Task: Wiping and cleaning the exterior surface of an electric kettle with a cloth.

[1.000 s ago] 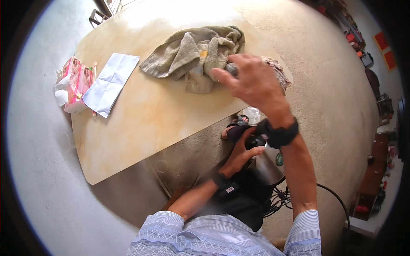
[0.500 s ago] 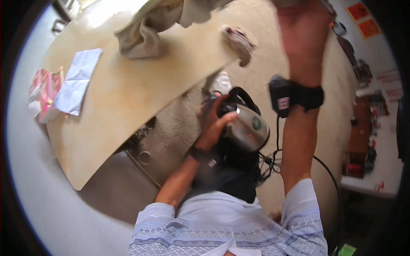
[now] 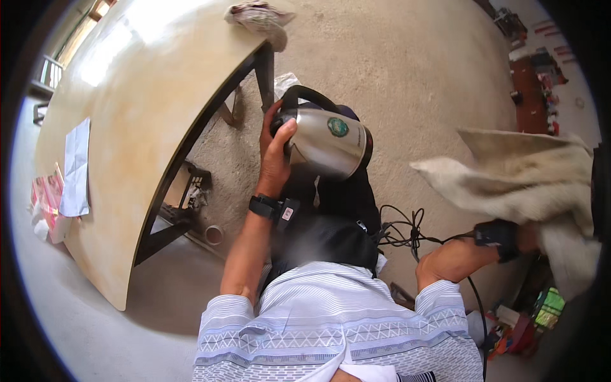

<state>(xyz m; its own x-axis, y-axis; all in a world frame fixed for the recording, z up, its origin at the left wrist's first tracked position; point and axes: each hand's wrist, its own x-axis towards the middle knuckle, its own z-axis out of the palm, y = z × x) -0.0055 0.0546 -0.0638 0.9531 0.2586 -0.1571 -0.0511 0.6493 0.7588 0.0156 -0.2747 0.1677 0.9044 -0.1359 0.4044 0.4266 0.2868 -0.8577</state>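
Note:
My left hand (image 3: 275,156) is closed round the top of a steel electric kettle (image 3: 328,149) with a black handle and a green badge, held over my dark-clad legs. Out at the right, my right hand (image 3: 527,235) is mostly hidden in a large beige-grey towel (image 3: 503,181), which it holds; the towel is blurred and hangs spread out. Left of the kettle is the curved edge of a cream table (image 3: 121,140), with a crumpled pinkish cloth (image 3: 258,19) on its far corner.
A white paper sheet (image 3: 75,167) and a pink tissue packet (image 3: 48,200) lie on the table. Black cables (image 3: 414,235) loop beside my right arm. A brown shelf (image 3: 528,95) with small items stands at the far right, bright packages (image 3: 519,328) lower down.
My right hand has lifted the towel off the table and swung it down to the right. My left hand has raised the kettle slightly. The view has shifted, showing more floor.

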